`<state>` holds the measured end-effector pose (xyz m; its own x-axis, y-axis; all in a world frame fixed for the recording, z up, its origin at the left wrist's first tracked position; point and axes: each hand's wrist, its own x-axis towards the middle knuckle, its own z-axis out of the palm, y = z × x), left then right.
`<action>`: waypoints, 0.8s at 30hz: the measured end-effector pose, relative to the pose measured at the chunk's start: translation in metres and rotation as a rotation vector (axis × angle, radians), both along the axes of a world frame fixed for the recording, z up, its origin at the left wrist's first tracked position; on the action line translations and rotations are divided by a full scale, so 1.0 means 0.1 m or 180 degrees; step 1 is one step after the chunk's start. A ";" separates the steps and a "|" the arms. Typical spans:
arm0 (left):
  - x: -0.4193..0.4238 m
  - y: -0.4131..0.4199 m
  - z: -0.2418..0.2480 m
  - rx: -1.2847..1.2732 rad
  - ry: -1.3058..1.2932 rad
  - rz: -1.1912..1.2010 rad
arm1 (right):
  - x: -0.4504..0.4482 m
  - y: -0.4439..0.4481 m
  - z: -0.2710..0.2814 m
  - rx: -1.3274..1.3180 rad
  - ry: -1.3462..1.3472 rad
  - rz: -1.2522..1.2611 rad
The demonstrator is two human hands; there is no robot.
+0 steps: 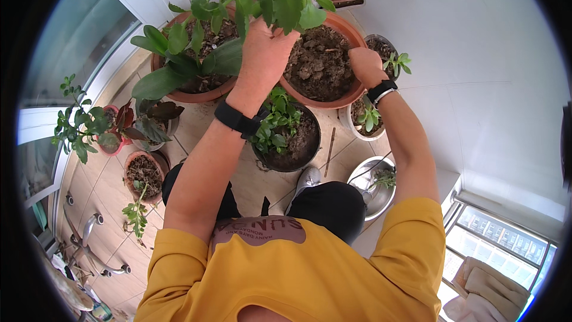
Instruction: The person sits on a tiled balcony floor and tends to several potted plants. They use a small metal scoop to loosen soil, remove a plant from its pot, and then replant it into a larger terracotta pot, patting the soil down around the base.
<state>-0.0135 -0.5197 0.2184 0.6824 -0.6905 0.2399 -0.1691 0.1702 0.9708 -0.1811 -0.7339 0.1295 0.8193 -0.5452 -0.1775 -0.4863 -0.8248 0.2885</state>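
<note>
My left hand (pixel 267 49) reaches in among the broad, scalloped leaves of a tall succulent (pixel 286 6), over the left edge of a large terracotta-coloured pot (pixel 324 103). The leaves cover its fingertips, so its grip is hidden. Loose brown soil (pixel 319 65) with clods fills that pot. At the pot's right side, my right hand (pixel 367 66) is curled over the rim. Left of it stands a second large terracotta-coloured pot (pixel 203 96), holding a plant with long, thick leaves (pixel 154 81).
A black pot (pixel 317 143) with a leafy plant stands before my feet. A white pot (pixel 346 120), a stick (pixel 330 152) and a metal bowl (pixel 389 205) holding a cutting are at right. Small pots, including a brown one (pixel 156 194), line the left. A white wall (pixel 487 53) bounds the right.
</note>
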 end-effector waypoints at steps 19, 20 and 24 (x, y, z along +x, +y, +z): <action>-0.13 0.03 0.04 -0.0047 -0.0105 -0.0073 | -0.11 0.17 -0.09 0.0555 -0.0384 -0.0392; -0.13 0.01 0.03 0.0028 -0.0148 -0.0054 | -0.14 0.15 0.00 0.0556 -0.0428 -0.0322; -0.15 -0.01 0.00 -0.0119 -0.0154 -0.0072 | -0.23 0.17 0.35 0.0338 -0.0662 -0.0161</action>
